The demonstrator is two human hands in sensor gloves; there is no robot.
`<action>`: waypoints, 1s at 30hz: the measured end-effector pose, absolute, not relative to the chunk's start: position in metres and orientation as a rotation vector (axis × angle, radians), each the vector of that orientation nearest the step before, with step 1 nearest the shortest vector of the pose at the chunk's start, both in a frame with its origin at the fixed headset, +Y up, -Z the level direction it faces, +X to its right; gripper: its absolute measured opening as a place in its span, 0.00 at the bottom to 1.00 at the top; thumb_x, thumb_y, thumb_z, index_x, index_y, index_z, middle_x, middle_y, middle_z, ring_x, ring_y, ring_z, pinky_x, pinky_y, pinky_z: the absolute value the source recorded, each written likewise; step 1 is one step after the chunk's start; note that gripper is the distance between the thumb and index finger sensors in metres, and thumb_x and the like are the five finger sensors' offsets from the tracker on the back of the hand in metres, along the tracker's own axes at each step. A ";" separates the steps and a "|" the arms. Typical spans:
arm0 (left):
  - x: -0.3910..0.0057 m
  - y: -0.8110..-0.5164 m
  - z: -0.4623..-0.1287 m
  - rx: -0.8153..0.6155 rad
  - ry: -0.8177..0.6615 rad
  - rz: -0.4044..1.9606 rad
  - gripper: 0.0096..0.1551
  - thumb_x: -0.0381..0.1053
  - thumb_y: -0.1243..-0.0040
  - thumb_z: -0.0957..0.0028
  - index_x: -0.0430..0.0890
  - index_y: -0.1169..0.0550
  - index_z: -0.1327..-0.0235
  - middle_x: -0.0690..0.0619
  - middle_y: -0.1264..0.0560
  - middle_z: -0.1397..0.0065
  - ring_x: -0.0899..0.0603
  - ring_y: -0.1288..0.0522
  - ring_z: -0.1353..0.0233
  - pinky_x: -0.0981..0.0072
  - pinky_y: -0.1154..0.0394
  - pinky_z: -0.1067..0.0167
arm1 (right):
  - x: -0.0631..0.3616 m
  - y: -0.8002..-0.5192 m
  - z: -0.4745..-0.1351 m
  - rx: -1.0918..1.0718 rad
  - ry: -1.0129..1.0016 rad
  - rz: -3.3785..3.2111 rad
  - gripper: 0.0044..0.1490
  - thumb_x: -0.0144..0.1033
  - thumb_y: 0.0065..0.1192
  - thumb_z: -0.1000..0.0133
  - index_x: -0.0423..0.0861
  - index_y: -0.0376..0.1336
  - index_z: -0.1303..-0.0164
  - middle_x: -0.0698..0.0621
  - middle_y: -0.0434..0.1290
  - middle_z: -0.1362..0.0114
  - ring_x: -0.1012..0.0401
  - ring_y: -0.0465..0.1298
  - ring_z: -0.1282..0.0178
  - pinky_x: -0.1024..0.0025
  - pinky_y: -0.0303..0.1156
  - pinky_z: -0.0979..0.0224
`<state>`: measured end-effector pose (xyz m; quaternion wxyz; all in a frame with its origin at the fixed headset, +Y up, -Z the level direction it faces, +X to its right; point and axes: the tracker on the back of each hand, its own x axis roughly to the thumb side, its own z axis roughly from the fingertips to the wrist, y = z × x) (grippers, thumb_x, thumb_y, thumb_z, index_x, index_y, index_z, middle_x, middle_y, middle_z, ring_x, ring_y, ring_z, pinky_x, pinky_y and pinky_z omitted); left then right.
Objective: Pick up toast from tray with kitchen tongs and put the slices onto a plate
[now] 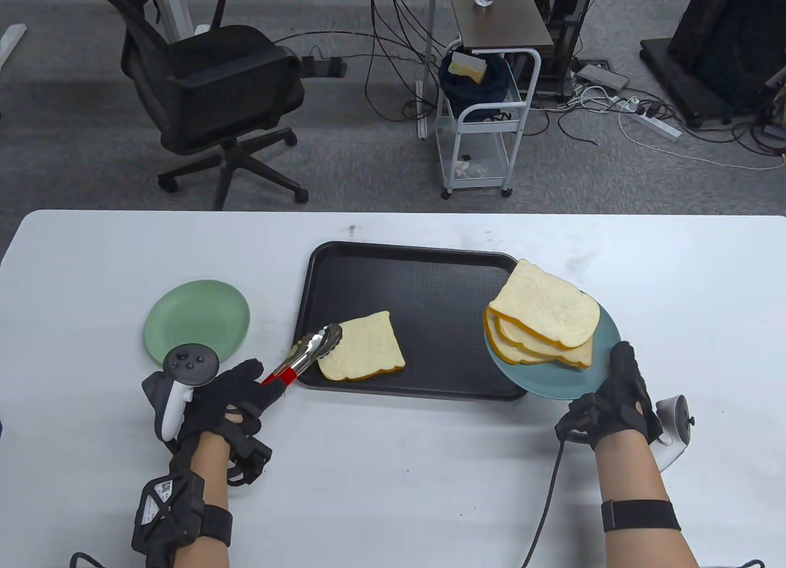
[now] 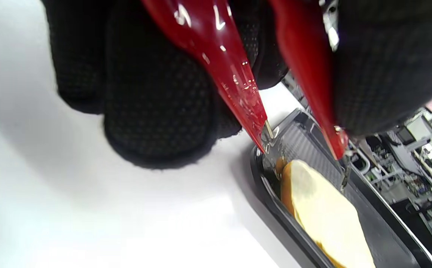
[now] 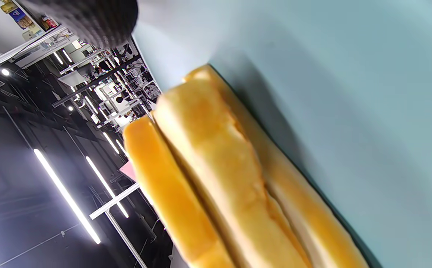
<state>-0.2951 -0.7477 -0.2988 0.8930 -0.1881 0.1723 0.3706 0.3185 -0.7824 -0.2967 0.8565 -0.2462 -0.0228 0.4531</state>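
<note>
One slice of toast (image 1: 363,348) lies in the black tray (image 1: 424,285) near its front left corner. My left hand (image 1: 236,396) grips the red handles of the metal tongs (image 1: 310,350); their tips sit at the slice's left edge. In the left wrist view the red tongs arms (image 2: 234,74) straddle the toast (image 2: 324,212), one on each side. My right hand (image 1: 614,402) holds a blue plate (image 1: 552,377) by its near rim, lifted over the tray's right edge. Three slices of toast (image 1: 546,319) are stacked on it, seen edge-on as the toast stack (image 3: 216,178) on the plate (image 3: 350,74).
A green plate (image 1: 199,316) sits on the white table (image 1: 393,488) left of the tray, just behind my left hand. Past the far table edge stand an office chair (image 1: 209,95) and a small white cart (image 1: 485,120) among floor cables.
</note>
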 end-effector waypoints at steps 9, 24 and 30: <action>-0.305 -0.765 -0.296 -0.504 0.296 0.905 0.42 0.64 0.19 0.64 0.56 0.24 0.35 0.46 0.12 0.44 0.43 0.11 0.65 0.49 0.15 0.51 | 0.320 -0.784 -0.297 -0.535 -0.055 0.971 0.32 0.57 0.48 0.44 0.51 0.51 0.35 0.40 0.71 0.36 0.46 0.83 0.53 0.53 0.83 0.54; -0.287 -0.674 -0.303 -0.261 0.174 1.315 0.40 0.63 0.22 0.59 0.57 0.27 0.33 0.46 0.13 0.43 0.44 0.10 0.65 0.51 0.15 0.49 | 0.320 -0.783 -0.297 -0.533 -0.054 0.961 0.32 0.57 0.48 0.44 0.51 0.52 0.35 0.40 0.71 0.36 0.46 0.83 0.53 0.53 0.83 0.54; -0.238 -0.613 -0.308 -0.215 0.010 1.366 0.40 0.63 0.23 0.58 0.57 0.28 0.32 0.46 0.13 0.43 0.44 0.10 0.65 0.52 0.15 0.49 | 0.321 -0.783 -0.297 -0.528 -0.054 0.971 0.32 0.57 0.48 0.44 0.51 0.52 0.35 0.40 0.71 0.36 0.46 0.83 0.53 0.53 0.83 0.54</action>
